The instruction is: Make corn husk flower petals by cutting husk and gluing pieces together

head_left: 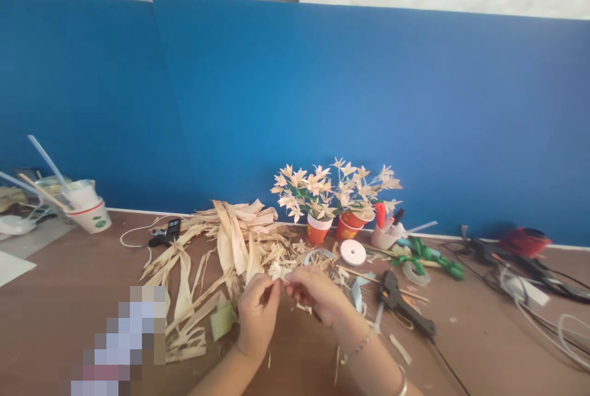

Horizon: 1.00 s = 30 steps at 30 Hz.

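Fingers (271, 300), left hand (257, 313): thumb and forefinger pinched on lower edge of small pale piece (277, 270) | right hand (320, 293): fingertips clamped at its right side | piece: just beyond left fingertips | nearby: dried husks (236, 247) leftward, glue gun (407, 310) rightward

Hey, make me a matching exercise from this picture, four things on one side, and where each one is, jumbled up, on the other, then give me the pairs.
Things:
1. Glue gun
2. Dried husks
3. Small pale piece
4. Pale flowers

Places:
A. Between the fingertips of the left hand and right hand
B. In red cups in front of the blue panel
C. On the table, to the right of the right hand
D. Spread in a heap, mostly beyond and left of the left hand

Pairs: 1-C, 2-D, 3-A, 4-B
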Available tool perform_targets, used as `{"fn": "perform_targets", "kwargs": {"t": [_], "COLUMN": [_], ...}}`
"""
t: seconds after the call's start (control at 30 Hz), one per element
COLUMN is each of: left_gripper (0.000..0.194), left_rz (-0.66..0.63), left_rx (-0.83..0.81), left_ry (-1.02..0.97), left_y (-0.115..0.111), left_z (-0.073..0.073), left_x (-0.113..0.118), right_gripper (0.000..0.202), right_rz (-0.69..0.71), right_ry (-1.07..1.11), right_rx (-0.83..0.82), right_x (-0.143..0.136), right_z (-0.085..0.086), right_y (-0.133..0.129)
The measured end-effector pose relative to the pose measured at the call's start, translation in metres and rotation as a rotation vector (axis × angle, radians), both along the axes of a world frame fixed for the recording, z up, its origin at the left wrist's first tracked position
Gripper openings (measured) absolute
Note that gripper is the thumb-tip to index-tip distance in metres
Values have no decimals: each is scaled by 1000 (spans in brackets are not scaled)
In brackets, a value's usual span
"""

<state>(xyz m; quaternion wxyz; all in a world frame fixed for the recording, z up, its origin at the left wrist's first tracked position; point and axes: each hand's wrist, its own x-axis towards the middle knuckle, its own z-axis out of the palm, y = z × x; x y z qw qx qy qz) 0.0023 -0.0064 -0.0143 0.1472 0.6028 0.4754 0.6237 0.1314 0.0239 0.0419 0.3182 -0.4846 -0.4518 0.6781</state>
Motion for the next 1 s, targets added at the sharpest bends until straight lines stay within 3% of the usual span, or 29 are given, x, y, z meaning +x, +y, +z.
{"fn": "perform_targets", "kwargs": {"t": [0.23,0.43,0.6,1.0], "left_gripper": [12,12,15,11], "left_rz": [1,-28,-93,-169], "left_rx": [30,4,-57,-128], "left_ry": [2,-30,-78,-166], "left_y": [-1,0,-1,-2], "left_z": [0,0,1,4], "left_x": [-1,-1,-1,0], "right_gripper": [16,10,7,10], "right_rz": [5,-42,-63,-40], "right_ry": [14,-105,-81,-105], "right_rx": [-37,137,232,291], "right_x": [-5,-5,0,3], "right_z": [2,10,10,10], "right_y": [-2,-3,-2,-1]}}
